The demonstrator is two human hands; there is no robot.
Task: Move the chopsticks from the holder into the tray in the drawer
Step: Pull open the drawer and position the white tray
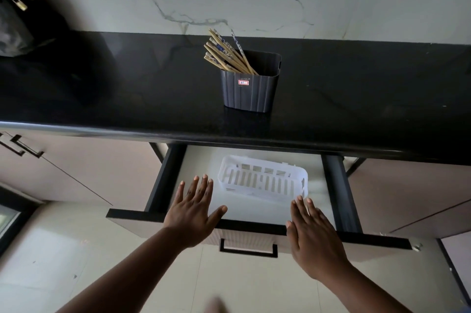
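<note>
Chopsticks stand bundled in the dark holder on the far counter — leaning left. White tray sits in the pulled-out drawer (apparently bare). Left hand and right hand hover flat, fingers spread, gripping nothing.

holder dark grey ribbed | tray white slotted | counter black
</note>
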